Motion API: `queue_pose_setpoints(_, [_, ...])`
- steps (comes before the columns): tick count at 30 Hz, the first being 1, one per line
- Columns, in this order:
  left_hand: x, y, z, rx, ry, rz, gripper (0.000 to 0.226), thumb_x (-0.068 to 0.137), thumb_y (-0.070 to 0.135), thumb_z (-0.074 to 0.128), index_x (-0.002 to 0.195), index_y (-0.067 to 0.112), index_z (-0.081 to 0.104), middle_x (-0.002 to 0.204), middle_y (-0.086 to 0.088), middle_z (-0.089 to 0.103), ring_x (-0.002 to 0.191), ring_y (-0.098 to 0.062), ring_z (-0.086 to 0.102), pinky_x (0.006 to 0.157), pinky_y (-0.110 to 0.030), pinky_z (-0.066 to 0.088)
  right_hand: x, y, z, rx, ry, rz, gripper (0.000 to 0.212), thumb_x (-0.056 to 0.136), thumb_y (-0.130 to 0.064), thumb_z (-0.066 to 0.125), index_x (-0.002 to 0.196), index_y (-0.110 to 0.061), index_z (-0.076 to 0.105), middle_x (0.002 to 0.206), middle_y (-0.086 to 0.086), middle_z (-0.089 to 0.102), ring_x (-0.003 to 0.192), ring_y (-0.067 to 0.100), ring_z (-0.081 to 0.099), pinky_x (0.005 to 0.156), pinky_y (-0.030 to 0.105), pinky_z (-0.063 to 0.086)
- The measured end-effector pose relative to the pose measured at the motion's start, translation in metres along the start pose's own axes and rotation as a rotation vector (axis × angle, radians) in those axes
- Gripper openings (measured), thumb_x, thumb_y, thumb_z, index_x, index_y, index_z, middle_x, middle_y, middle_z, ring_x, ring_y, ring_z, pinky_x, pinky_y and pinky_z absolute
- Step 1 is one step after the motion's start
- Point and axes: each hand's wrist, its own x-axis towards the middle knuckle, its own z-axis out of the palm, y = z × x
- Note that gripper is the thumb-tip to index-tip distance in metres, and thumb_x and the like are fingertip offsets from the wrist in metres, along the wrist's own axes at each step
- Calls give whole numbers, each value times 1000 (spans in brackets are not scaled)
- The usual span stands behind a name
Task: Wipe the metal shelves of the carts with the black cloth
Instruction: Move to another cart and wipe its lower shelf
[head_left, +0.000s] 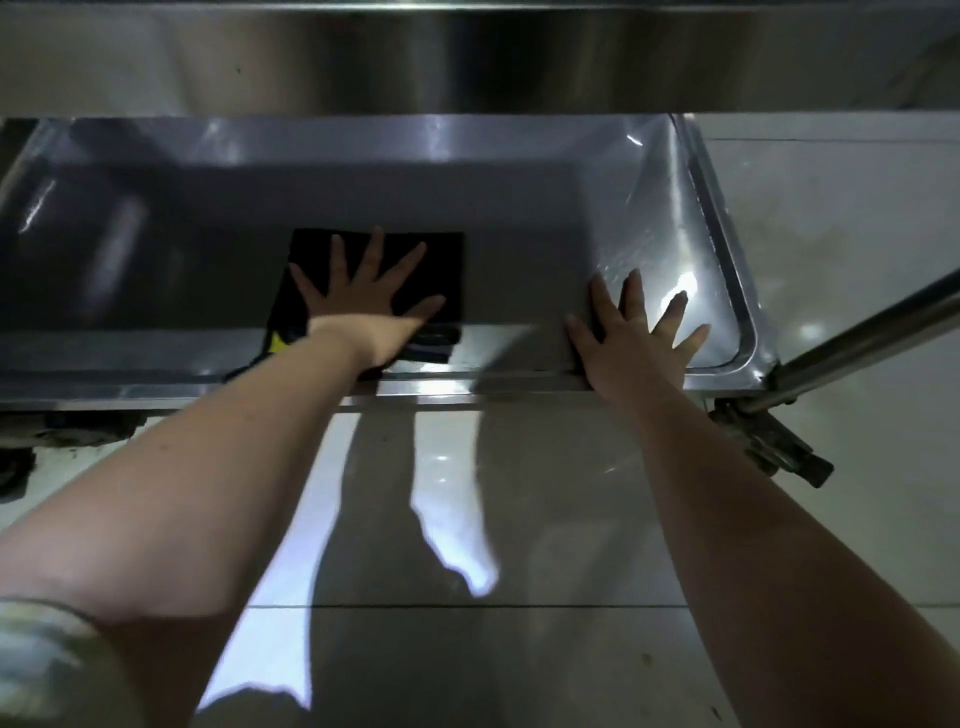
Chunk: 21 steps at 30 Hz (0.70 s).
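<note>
Left hand (363, 296) is pressed flat, fingers spread wide, on the cloth (441, 260). Right hand (636, 338), at 3 o'clock of it, is laid flat and spread on the bare shelf (519, 208), heel at the front rim. A caster (769, 441) is noted at 4 o'clock of the right hand.

Floor (857, 260): glossy pale tiles, stretching out to the right edge and the near edge of view.
Grout line (519, 606): dark, thin, running straight across the floor from left to right.
Light patch (449, 540): bluish-white glare, shining on the tiles just beyond the grout line.
Mottled pale fabric (47, 670): showing at the floor's near left corner, blurred, kind unclear.
</note>
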Motion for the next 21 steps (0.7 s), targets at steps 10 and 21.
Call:
queue_pose_setpoints(10, [-33,-24,-6,-11,-174,64,69,85,83,24,139,68,-16,159,13,-29,145,-34,-30,109,-71,-14,-2,-8,0,-41,-1,5,60,96,-67,14,152,-50,0,165,-7,-10,146,46,-17,110,71,-11])
queue_pose_setpoints(21, [-51,-37,-1,-1,-188,66,65,87,81,18,140,67,-18,157,15,-34,143,-35,-35,105,-74,-16,1,-131,4,215,7,-302,64,103,-38,33,154,-45,-4,166,-10,-5,151,27,-12,119,58,-3])
